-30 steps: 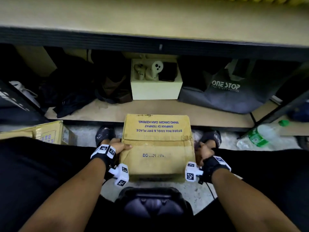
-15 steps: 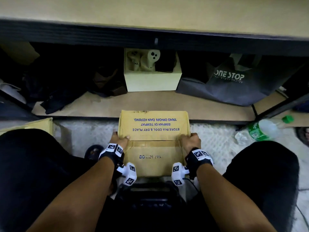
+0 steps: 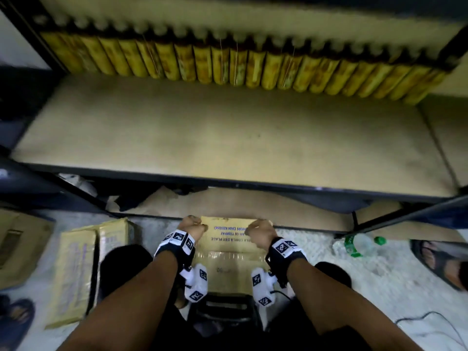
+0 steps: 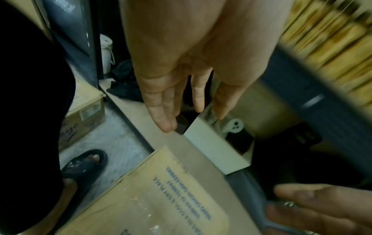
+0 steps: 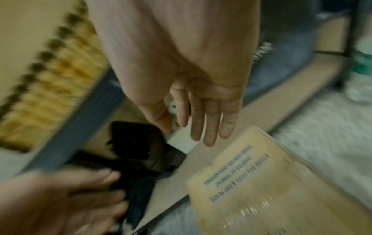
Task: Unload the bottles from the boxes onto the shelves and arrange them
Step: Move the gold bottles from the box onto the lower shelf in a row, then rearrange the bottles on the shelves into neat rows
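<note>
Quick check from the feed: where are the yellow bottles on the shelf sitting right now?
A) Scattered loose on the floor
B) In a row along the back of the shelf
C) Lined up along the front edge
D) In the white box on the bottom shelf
B: the yellow bottles stand in one row along the back of the shelf, whose front part is bare; the sealed cardboard box sits on the floor below.

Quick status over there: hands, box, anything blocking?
Left hand, right hand open, empty. Cardboard box taped shut, on floor. Shelf front bare.
</note>
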{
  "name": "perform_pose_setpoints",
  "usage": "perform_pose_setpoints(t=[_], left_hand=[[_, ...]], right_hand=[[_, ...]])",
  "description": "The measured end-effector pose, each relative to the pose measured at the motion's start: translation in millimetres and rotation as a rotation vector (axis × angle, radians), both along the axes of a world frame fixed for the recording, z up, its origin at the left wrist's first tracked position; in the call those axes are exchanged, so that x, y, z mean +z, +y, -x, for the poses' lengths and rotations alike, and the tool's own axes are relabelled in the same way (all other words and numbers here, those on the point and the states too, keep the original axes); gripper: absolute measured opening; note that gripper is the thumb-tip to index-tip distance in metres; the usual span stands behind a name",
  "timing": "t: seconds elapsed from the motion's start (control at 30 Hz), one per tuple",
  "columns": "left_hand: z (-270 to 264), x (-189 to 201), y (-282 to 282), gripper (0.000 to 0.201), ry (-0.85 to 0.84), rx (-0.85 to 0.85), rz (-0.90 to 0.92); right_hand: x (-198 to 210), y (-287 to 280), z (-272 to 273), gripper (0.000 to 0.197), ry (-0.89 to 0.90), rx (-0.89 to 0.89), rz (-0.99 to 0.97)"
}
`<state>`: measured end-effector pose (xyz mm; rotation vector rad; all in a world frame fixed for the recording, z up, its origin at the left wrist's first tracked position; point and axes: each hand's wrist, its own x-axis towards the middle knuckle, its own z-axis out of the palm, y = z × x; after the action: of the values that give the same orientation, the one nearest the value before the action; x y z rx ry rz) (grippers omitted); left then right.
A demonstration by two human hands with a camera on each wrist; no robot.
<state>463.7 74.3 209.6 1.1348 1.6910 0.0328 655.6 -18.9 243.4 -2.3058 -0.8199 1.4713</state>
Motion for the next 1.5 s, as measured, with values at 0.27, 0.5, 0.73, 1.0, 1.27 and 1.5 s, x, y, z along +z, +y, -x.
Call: perform_pose_setpoints(t=[0.27,0.5,0.73,1.0,1.27,1.5], left_hand=[[-21.1,214.4,25.5,0.008,-0.103,-0.107,-0.193],[-11.1,373.1,47.0,0.018,-0.109,-0.271,-0.451],[32.2,545.4,97.6,0.006,-0.215,-0.222,-0.67],[119.2,624.2,229.0,0.026,0.121,-0.248,-0.846],[180.4,628.6,384.7,0.027,0.264,-0.254,-0.92],[157.8,627.4,465.8,0.042,0.122,-0.29,-0.983]], right_hand=[[214.7,41.5,26.4,0.019,-0.005,0.579,-0.241],[355.0,83.7,30.3,0.016,-0.162,0.837,-0.58],[503.2,134.0,49.5,0.021,-0.134,0.967,-0.848],[586.5,267.5,92.9,0.017,-0.182,0.865,-1.002],[597.2,435.9,155.9,0.022,-0.348,0.615,-0.953],[606.8,523.4,197.1,0.048,-0.576,0.44,-1.069]])
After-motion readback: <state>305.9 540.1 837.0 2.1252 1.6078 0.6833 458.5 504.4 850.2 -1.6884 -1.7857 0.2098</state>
